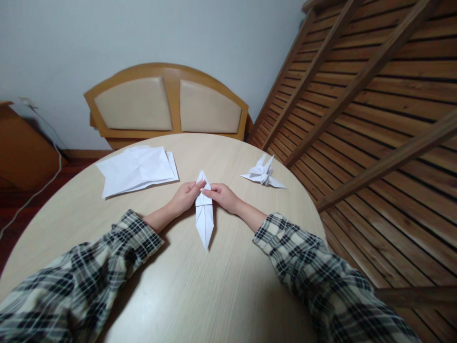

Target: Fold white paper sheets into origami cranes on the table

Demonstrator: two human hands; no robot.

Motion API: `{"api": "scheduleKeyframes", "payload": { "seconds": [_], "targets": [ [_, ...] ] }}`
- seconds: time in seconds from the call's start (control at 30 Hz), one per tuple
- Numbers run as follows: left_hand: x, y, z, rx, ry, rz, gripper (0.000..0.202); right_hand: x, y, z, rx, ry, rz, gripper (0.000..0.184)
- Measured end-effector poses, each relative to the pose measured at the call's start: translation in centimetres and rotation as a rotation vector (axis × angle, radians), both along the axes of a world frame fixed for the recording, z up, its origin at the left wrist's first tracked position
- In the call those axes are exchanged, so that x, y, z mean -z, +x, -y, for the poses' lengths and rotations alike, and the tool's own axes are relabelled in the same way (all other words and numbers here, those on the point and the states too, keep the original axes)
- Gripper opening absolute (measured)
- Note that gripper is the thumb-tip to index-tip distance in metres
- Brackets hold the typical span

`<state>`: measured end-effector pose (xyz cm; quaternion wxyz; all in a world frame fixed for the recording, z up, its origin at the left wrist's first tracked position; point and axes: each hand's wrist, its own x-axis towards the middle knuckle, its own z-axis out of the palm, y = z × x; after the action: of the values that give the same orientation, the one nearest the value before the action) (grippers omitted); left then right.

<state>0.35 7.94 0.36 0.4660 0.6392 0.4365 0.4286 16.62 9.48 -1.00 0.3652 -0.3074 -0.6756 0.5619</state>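
Between my hands is a long, narrow piece of folded white paper (204, 221), pointed at both ends, with a crosswise crease near its middle. My left hand (187, 195) grips its left edge in the upper half, thumb on top. From the other side my right hand (222, 196) pinches the same part, and the two thumbs nearly meet on the paper. The fingers beneath the paper are hidden. The lower half points toward me, free of both hands.
On the round wooden table (228, 286), creased white paper sheets (139, 169) lie at the back left. Folded white paper cranes (263, 172) sit at the back right. Behind stand a padded headboard (171, 102) and, at right, a slatted wooden panel (374, 119).
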Motion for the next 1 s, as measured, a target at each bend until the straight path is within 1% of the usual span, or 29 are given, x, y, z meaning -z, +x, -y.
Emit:
{"api": "scheduleKeyframes", "payload": {
  "seconds": [0.1,0.2,0.37,0.5,0.7,0.77,0.83,0.9,1.0],
  "targets": [
    [-0.1,0.0,0.0,0.011,0.013,-0.016,0.055,-0.2,-0.1,0.0,0.027,-0.054,-0.046,0.053],
    [-0.3,0.1,0.1,0.041,0.017,-0.014,0.058,-0.3,-0.2,-0.1,0.039,-0.08,-0.083,0.056],
    [-0.5,0.0,0.3,0.1,0.021,0.019,0.063,-0.4,-0.2,-0.2,0.057,-0.044,-0.077,0.052],
    [-0.5,0.0,0.4,0.11,0.02,0.001,0.068,-0.4,-0.2,-0.2,0.061,-0.041,-0.073,0.05],
    [-0.5,0.0,0.3,0.117,0.011,0.018,0.067,0.0,-0.3,-0.3,0.064,-0.071,-0.105,0.048],
    [-0.3,-0.1,0.0,0.083,0.021,0.013,0.067,0.2,-0.3,-0.5,0.093,-0.075,-0.141,0.047],
    [-0.1,-0.2,-0.2,0.051,0.023,-0.006,0.065,0.4,-0.3,-0.8,0.153,-0.084,-0.186,0.048],
    [0.1,-0.3,-0.3,0.082,0.0,-0.019,0.06,0.6,-0.2,-1.0,0.225,-0.091,-0.233,0.048],
    [0.1,-0.4,-0.2,0.178,-0.016,-0.069,0.053,0.8,-0.2,-1.2,0.302,-0.096,-0.279,0.049]
  ]
}}
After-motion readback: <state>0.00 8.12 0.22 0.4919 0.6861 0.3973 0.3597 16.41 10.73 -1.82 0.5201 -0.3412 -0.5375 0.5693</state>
